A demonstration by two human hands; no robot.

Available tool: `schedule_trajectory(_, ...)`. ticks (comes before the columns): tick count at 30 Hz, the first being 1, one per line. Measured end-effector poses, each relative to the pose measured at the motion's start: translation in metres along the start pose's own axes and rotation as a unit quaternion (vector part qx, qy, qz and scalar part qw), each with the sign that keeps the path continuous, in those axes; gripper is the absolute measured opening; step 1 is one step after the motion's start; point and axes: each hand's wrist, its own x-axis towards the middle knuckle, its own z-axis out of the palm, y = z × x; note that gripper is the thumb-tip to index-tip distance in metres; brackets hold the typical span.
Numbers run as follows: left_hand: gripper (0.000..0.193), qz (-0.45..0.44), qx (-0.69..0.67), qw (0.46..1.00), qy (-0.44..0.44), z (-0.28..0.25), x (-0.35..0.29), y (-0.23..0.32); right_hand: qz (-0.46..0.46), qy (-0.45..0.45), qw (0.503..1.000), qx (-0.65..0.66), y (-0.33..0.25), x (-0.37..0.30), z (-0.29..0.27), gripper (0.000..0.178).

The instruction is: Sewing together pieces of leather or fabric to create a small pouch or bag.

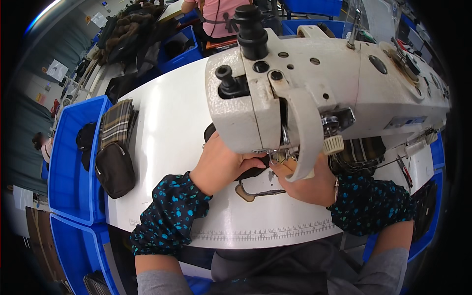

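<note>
A white sewing machine (300, 73) reaches over the table from the right, and both hands work under its head. With thumb and fingers closed, my left hand (220, 164) grips a black fabric piece (251, 173) beside the presser foot (279, 157). Part of that piece also shows behind the hand. My right hand (312, 184) is on the other side of the foot, its fingers drawn together near the needle area. The machine's curved white arm partly covers them, so what they pinch is hidden. Patterned dark sleeve covers wrap both forearms.
On the left, a black pouch (116, 169) and folded plaid fabric (117, 123) lie beside a blue bin (73, 162). More plaid fabric (361, 155) sits under the machine at right, near small scissors (405, 172). A ruler strip (265, 233) runs along the front edge. A person in pink (221, 19) sits beyond.
</note>
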Motion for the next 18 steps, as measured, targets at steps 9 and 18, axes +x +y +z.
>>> schedule_trajectory(9, 0.03, 0.005, 0.015, 1.0, 0.001, -0.001, -0.001, 0.004, -0.07, -0.028, 0.995, -0.06, -0.002, 0.002, -0.003, 0.023)
schedule_trajectory(18, 0.03, 0.005, 0.008, 1.0, 0.026, 0.003, 0.005, -0.002, -0.017, 0.009, 1.0, -0.015, 0.003, -0.001, 0.008, 0.01)
